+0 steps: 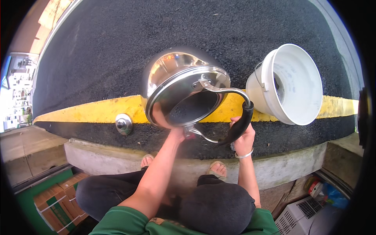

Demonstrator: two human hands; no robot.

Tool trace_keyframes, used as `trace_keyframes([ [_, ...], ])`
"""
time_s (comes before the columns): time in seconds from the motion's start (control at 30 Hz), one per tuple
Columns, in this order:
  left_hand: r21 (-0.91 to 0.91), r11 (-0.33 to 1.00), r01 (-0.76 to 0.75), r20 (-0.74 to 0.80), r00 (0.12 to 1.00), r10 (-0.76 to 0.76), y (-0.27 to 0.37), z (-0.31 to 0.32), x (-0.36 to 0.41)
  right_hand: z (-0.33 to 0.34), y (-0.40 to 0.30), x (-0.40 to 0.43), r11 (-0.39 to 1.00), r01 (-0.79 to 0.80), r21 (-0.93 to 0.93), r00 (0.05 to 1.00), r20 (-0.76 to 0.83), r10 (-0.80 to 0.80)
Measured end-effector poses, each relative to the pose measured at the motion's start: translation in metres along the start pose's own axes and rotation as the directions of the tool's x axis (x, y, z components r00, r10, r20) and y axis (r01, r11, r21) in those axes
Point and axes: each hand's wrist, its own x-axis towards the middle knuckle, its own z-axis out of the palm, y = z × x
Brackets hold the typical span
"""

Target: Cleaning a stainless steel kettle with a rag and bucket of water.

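A large stainless-steel kettle (176, 64) lies tilted on its side, its wide open mouth facing me and its inside dark. My left hand (176, 135) holds the kettle's lower rim from below, with the fingers mostly hidden. A small pinkish-red patch shows beside them. The kettle's metal bail handle with a black grip (241, 124) swings out toward the right. Behind that grip is my right hand (246, 138), its fingers curled. A bit of grey material, possibly a scouring pad (233, 146), shows at its palm; the grip hides part of the hand.
A white plastic bucket (299, 85) leans at the right, its mouth toward me. The round metal lid (124, 124) rests on asphalt left of the kettle, near a yellow painted stripe (97, 110). A concrete kerb (117, 157) runs before my feet. Strapped cardboard boxes (58, 205) stand lower left.
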Motion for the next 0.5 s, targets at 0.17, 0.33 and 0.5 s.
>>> trace_keyframes([
  [0.17, 0.075, 0.995, -0.072, -0.214, 0.973, 0.087, -0.004, -0.014, 0.002, 0.005, -0.016, -0.011, 0.975, -0.044, 0.219, 0.982, -0.173, 0.083],
  [0.33, 0.210, 0.977, 0.029, -0.206, 0.978, 0.016, 0.014, -0.016, -0.009, 0.014, -0.052, -0.008, 0.853, 0.437, -0.286, 0.859, -0.147, -0.490],
  [0.5, 0.182, 0.973, -0.144, -0.257, 0.948, 0.188, 0.019, 0.015, -0.012, 0.077, -0.045, 0.043, 0.750, 0.495, -0.438, 0.833, 0.484, -0.268],
])
